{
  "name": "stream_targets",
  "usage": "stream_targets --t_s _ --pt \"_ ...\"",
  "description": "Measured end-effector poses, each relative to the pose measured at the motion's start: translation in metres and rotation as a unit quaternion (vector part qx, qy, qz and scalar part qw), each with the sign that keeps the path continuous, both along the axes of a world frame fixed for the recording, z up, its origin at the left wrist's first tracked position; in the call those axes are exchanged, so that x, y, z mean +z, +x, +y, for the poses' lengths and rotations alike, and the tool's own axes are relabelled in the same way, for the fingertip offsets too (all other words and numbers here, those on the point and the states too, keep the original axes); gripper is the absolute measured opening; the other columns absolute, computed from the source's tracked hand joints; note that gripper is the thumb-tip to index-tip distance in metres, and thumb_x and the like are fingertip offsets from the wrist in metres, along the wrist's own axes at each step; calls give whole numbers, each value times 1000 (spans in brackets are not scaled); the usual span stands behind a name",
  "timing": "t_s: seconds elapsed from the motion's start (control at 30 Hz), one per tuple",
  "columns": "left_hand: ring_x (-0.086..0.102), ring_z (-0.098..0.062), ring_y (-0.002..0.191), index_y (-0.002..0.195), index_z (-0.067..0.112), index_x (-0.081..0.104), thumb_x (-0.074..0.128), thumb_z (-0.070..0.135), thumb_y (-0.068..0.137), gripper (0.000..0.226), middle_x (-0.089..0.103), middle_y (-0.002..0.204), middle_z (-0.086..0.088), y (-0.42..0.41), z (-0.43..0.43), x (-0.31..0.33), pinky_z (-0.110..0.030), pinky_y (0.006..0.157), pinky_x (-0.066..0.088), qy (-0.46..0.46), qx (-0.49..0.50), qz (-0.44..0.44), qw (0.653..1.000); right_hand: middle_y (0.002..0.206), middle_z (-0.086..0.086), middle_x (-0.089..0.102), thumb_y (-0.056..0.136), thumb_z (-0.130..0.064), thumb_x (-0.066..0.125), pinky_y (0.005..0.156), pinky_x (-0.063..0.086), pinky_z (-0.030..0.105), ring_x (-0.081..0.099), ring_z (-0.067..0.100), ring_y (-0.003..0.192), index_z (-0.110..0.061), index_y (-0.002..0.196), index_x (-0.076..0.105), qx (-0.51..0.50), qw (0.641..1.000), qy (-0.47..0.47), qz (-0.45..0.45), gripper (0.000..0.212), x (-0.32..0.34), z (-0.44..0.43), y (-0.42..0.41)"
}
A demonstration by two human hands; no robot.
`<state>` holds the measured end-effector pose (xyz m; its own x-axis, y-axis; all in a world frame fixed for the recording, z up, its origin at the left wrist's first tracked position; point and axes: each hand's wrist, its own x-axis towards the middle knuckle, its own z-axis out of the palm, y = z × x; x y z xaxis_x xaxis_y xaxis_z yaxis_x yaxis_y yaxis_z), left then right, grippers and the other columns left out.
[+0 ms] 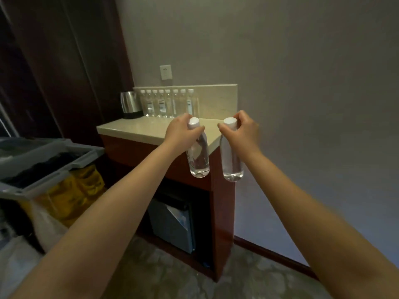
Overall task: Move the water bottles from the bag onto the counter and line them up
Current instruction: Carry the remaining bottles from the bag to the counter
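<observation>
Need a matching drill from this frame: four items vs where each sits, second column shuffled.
Items
1. kettle
2. row of bottles
3. bottle in the left hand
4. wall socket

Places
A. on the wall above the backsplash
B. held near the cap, hanging in front of the counter edge
C. back left corner of the counter
D. standing along the backsplash, right of the kettle

Pairs: 1-C, 2-D, 3-B, 4-A

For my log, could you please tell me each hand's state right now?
Left hand: grips a water bottle by its neck.
Right hand: grips a second water bottle by its neck.
</observation>
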<state>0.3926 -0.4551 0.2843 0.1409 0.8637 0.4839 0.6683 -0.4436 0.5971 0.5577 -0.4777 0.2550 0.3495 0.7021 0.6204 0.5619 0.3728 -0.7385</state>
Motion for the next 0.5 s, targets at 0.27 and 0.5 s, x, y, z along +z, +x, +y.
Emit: stream_targets --t_s 0.27,0.5 --pt "54 -19 85 107 11 57 59 37 89 32 57 97 -1 -43 166 36 -28 66 40 71 -13 59 996 67 -6 55 78 -36 68 60 43 34 53 18 66 -12 81 53 -20 999 24 -13 29 20 171 -32" --pt "55 -23 96 112 9 57 60 36 88 36 59 109 -7 -62 323 22 -30 75 40 45 -63 78 994 69 -7 55 79 -37 68 61 40 31 53 18 68 -15 82 54 -88 996 -27 -15 27 15 302 -56"
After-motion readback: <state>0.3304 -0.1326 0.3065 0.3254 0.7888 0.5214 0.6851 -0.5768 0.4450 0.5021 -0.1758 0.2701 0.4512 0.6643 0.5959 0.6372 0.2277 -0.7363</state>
